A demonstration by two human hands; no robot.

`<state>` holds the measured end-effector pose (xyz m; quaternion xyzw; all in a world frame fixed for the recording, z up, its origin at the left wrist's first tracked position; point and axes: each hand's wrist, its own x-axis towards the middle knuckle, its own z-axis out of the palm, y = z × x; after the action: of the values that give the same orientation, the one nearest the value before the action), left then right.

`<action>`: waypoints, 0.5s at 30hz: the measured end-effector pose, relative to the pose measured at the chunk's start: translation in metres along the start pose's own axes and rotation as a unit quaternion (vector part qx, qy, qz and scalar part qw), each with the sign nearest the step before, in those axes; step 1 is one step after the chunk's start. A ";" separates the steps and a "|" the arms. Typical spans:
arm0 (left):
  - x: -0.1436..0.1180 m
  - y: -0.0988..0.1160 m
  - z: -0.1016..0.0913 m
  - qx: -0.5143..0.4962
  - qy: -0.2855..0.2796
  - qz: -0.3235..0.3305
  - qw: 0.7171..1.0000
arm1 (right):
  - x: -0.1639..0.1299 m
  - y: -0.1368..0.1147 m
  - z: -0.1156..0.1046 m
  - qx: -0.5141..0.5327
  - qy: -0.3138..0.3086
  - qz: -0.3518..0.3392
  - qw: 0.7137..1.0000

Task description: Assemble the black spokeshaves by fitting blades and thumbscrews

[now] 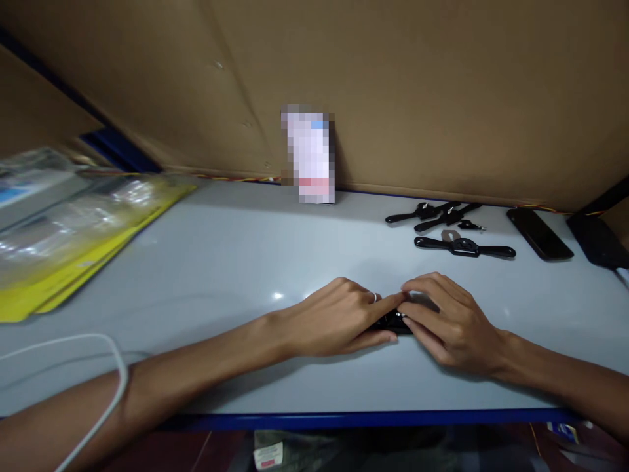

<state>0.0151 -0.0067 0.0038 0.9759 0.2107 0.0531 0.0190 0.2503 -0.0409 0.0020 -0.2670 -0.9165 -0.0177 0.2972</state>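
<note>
A black spokeshave [393, 322] lies on the grey tabletop, mostly covered by my fingers. My left hand [339, 318] grips it from the left, thumb along the near side and index finger across the top. From the right, my right hand [455, 324] closes its fingertips on the middle of the same tool, close to a small shiny part. Exactly what those fingertips pinch is hidden. Beyond my right hand lies a black spokeshave body [464, 247], with a small flat metal plate [450, 235] just behind it.
More black spokeshaves [432, 213] and a small black part [470, 225] lie farther back. Right of them are a phone [540, 233] and a dark flat object [597, 240]. A blurred upright card-like object [312, 157] leans on the cardboard wall. Plastic-covered yellow sheets [98, 262] and a white cable [120, 367] are left.
</note>
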 end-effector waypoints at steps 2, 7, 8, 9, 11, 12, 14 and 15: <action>0.000 0.000 0.000 -0.001 -0.001 0.000 1.000 | 0.000 0.001 0.000 0.013 -0.005 -0.014 1.000; 0.000 0.000 0.002 0.005 0.015 0.009 1.000 | -0.001 0.001 -0.001 0.017 -0.007 -0.007 1.000; 0.000 0.000 0.001 0.002 0.017 0.011 1.000 | -0.001 0.000 -0.001 0.012 -0.003 -0.004 1.000; 0.000 0.000 0.001 0.000 0.017 0.011 1.000 | -0.001 0.000 0.000 0.006 0.000 -0.003 1.000; 0.000 0.000 0.000 -0.002 0.014 0.010 1.000 | -0.001 0.000 0.001 -0.004 -0.002 0.001 1.000; 0.000 0.000 0.000 0.000 0.013 0.008 1.000 | -0.001 0.000 0.002 -0.008 -0.007 0.004 1.000; 0.000 0.000 0.000 0.002 0.011 0.005 1.000 | -0.001 -0.001 0.004 -0.014 -0.016 0.012 1.000; 0.000 0.000 0.000 0.002 0.009 0.004 1.000 | -0.001 -0.002 0.005 -0.017 -0.019 0.016 1.000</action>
<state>0.0148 -0.0067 0.0037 0.9762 0.2076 0.0617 0.0151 0.2473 -0.0418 -0.0024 -0.2870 -0.9171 -0.0235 0.2756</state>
